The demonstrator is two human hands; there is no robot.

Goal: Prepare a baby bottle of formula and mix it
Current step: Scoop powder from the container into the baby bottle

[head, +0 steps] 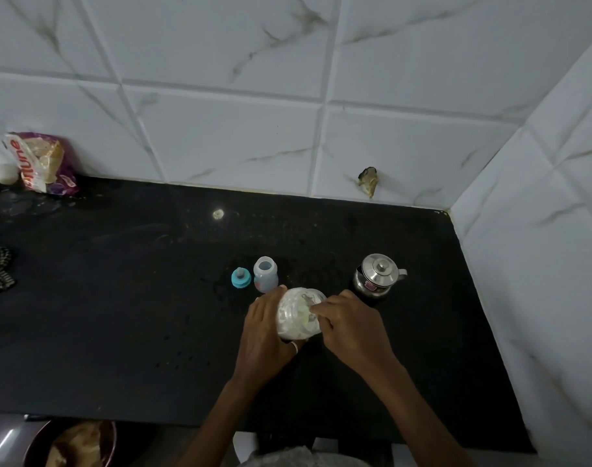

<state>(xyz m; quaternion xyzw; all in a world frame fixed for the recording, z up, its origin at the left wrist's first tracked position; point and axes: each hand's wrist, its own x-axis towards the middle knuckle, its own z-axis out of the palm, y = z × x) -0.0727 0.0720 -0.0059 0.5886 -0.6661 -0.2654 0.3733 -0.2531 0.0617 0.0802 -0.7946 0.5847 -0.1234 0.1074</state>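
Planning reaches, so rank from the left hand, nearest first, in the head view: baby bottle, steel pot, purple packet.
1. Baby bottle, just beyond the left hand.
2. Steel pot, to the right.
3. Purple packet, far left against the wall.

Blurred: whatever the right grip point(350, 326) holds at the jar point(296, 320); bowl point(75, 443) cut off below.

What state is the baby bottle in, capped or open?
Open: the baby bottle stands upright with a bare mouth; its blue teat cap sits beside it.
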